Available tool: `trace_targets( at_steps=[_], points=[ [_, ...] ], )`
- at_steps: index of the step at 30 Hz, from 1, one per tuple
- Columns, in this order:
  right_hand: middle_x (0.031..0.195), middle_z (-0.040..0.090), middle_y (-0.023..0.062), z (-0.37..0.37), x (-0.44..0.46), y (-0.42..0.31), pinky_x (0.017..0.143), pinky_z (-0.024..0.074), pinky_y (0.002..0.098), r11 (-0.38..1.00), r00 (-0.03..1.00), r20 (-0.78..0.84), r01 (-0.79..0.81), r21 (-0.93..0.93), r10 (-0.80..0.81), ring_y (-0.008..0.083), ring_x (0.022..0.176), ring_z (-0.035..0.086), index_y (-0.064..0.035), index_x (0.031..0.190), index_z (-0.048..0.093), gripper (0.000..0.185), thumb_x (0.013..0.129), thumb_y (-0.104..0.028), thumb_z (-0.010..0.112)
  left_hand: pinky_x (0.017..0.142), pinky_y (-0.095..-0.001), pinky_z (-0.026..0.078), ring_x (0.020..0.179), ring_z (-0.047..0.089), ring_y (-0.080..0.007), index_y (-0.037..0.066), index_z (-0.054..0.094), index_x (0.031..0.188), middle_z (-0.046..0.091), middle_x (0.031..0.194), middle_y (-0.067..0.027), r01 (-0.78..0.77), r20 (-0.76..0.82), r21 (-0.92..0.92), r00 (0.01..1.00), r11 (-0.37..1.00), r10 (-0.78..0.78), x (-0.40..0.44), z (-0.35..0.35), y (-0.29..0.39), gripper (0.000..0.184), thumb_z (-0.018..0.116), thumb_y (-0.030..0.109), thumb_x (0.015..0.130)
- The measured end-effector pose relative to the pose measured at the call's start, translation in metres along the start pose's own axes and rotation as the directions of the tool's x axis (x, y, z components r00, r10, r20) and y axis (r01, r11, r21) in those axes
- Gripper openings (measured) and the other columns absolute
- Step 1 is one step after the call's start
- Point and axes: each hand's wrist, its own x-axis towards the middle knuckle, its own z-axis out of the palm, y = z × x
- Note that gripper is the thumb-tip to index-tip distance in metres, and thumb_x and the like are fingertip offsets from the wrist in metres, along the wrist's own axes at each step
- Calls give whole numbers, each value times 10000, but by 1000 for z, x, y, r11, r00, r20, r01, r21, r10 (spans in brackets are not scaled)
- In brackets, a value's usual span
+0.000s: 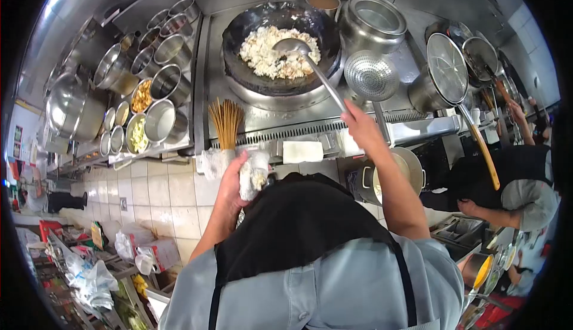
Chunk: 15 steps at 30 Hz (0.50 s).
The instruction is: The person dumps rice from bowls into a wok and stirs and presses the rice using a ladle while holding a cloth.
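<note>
My right hand [363,128] is closed around the long handle of a steel ladle [325,81]. The ladle's bowl rests in fried rice [271,55] inside a large black wok [239,76] on the range. Low at the front edge of the range, my left hand [231,182] is closed on a crumpled white cloth [254,173]; part of the grip is hidden. Just beyond that hand, a bamboo wok brush [225,121] stands with its bristles up. A perforated strainer [371,74] lies right of the wok, beside the ladle handle.
Several steel pots and tins [170,49] crowd the left shelf, some with chopped food. A lidded pot [375,22] stands behind the strainer. On the right, a wooden-handled mesh skimmer [447,67] lies over a pot, and a co-worker [507,175] stands close.
</note>
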Motion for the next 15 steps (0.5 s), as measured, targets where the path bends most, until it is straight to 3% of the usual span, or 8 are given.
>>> trace_targets(
  at_steps=[6, 8, 9, 10, 11, 13, 14, 15],
  points=[
    [830, 671, 131, 67, -85, 83, 692, 501, 374, 972, 905, -419, 26, 232, 75, 196, 714, 628, -105, 1564, 402, 543, 1063, -273, 526, 578, -363, 606, 764, 732, -282, -27, 603, 1228, 729, 980, -203, 101, 60, -33, 993, 994, -99, 8, -3, 16, 526, 544, 456, 1029],
    [822, 664, 137, 83, -98, 78, 669, 497, 384, 932, 851, -424, -181, 314, 309, 208, 698, 628, -119, 1573, 384, 551, 1061, -270, 520, 583, -375, 605, 749, 726, -282, -21, 604, 1230, 728, 986, -199, 181, 94, -5, 979, 983, -180, 18, -6, 21, 531, 560, 464, 1018],
    [1010, 706, 135, 86, -96, 77, 722, 528, 356, 924, 842, -402, -259, 282, 359, 206, 748, 632, -75, 1585, 349, 576, 1057, -234, 514, 647, -400, 609, 797, 726, -282, -20, 611, 1243, 728, 1025, -186, 261, 163, 2, 952, 965, -258, 28, -15, 22, 523, 564, 449, 1017],
    [1127, 702, 234, 101, -87, 103, 853, 531, 448, 952, 828, -472, -285, 110, 302, 362, 929, 696, -71, 1579, 345, 580, 1054, -248, 516, 669, -405, 608, 824, 725, -283, -20, 612, 1250, 727, 1040, -181, 227, 104, 91, 966, 970, -236, 29, -12, 29, 519, 563, 442, 1019],
    [1199, 671, 295, 105, -85, 107, 945, 496, 515, 953, 838, -459, -290, 82, 295, 460, 1089, 664, -61, 1565, 341, 575, 1057, -279, 500, 691, -410, 608, 852, 725, -284, -20, 614, 1256, 726, 1055, -175, 208, 65, 190, 972, 960, -224, 31, 0, 34, 516, 561, 435, 1020],
    [1141, 668, 309, 107, -90, 94, 898, 498, 557, 928, 851, -370, -349, 131, 372, 499, 1050, 649, -91, 1540, 343, 535, 1066, -308, 460, 755, -416, 609, 940, 718, -284, -22, 617, 1276, 722, 1110, -154, 244, 122, 393, 942, 886, -314, 39, 14, 42, 504, 555, 410, 1025],
    [1127, 666, 305, 114, -84, 108, 893, 506, 549, 925, 847, -375, -360, 121, 378, 497, 1038, 644, -71, 1467, 447, 473, 1054, -299, 473, 762, -439, 611, 944, 719, -291, -7, 608, 1299, 714, 1146, -152, 268, 156, 448, 916, 853, -370, 51, 12, 46, 494, 566, 394, 1015],
    [1177, 663, 284, 124, -93, 122, 955, 501, 522, 975, 862, -458, -162, 155, 216, 462, 1105, 631, -38, 1369, 548, 430, 1033, -303, 505, 750, -435, 611, 965, 715, -291, 10, 587, 1336, 703, 1171, -161, 408, 157, 388, 854, 826, -496, 62, 12, 49, 501, 567, 390, 1009]
  ],
)
